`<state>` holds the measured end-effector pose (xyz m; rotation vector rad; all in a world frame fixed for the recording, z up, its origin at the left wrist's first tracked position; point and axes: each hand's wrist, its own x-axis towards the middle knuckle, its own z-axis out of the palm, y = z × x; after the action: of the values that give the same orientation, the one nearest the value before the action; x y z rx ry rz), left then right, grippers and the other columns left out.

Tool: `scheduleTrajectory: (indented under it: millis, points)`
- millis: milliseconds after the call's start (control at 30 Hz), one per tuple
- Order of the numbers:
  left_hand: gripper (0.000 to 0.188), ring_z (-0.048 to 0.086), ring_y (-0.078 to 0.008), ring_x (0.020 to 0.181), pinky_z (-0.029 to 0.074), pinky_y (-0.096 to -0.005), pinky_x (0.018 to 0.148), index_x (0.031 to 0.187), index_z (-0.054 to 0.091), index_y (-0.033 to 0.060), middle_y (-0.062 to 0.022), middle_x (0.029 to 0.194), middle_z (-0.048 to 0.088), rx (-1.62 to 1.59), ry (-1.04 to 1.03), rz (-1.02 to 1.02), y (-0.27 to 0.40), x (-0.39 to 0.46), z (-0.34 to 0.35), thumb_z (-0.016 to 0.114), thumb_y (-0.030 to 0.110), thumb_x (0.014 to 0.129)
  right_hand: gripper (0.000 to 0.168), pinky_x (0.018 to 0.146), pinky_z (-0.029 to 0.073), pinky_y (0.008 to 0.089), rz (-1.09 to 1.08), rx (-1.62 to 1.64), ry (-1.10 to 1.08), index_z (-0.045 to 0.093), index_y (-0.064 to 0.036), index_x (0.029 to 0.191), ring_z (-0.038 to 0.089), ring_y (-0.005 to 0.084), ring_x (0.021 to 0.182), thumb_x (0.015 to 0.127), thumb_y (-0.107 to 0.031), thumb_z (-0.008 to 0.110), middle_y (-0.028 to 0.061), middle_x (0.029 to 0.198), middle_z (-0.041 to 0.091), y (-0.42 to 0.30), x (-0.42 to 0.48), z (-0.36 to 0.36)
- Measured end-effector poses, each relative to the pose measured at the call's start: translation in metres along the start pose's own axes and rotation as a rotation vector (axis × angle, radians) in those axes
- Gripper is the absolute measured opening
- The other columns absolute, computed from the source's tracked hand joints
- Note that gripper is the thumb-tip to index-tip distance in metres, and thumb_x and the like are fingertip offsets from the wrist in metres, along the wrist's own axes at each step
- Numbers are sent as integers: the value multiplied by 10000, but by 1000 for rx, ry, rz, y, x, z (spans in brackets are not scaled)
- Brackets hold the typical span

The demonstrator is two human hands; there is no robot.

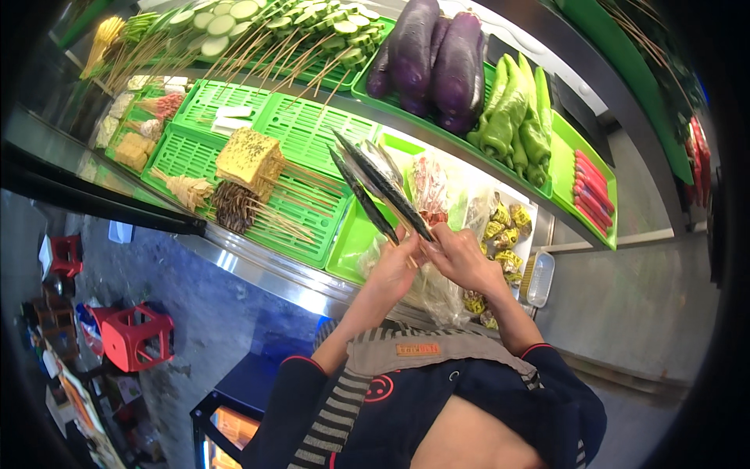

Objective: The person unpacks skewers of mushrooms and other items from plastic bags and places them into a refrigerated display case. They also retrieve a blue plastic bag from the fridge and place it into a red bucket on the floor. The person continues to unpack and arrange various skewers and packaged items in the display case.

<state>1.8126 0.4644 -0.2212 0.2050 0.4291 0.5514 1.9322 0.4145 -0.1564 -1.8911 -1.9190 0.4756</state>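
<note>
My left hand [396, 263] and my right hand [463, 258] meet low over the front of the display, closed around the skewered ends of several slim, dark-backed fish [375, 179]. The fish point up and to the left, over the green trays. A lime-green tray [351, 246] lies beneath them, with a clear plastic bag [439, 293] below my hands. Bagged meat [429, 184] is just beyond the fish. To the left, skewered tofu sheets [249, 158] rest on a slotted green tray [299, 228], beside dark skewered pieces [232, 206].
On the upper shelf are skewered cucumber slices [221, 25], eggplants [457, 64], green peppers [510, 111] and pink-wrapped sausages [593, 190]. Yellow-wrapped items [507, 237] and a foil tray [540, 280] are at the right. A metal counter edge [263, 272] runs in front; a red stool [137, 337] stands on the floor.
</note>
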Motion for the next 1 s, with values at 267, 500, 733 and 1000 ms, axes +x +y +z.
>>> scheduleTrajectory:
  millis: [267,500,733,1000]
  points:
    - [212,538,-128,874,432,-281,727,1088,450,114,-23,1005,539,-53,59,-10,-3,-16,-12,421,120,878,161,470,375,417,-17,96,-136,410,-7,771,511,355,522,779,-126,518,174,539,483,-5,-2,13]
    - [182,565,-151,806,442,-294,732,974,521,82,-31,898,586,-120,0,-232,-28,4,-64,443,217,879,218,481,369,388,251,268,-22,431,16,731,499,337,528,807,-173,511,196,560,471,26,-26,54]
    - [230,552,-142,818,430,-298,733,963,512,30,-55,903,577,111,26,-155,-33,5,-47,453,236,879,196,474,344,299,317,340,10,478,33,791,425,160,525,821,-157,518,126,583,447,25,-41,63]
    - [180,483,-71,824,393,-241,729,975,489,44,-8,895,540,369,72,-109,-12,-36,-6,437,191,884,140,421,336,293,206,274,97,476,3,837,445,180,448,810,-122,534,114,541,457,-9,-49,35]
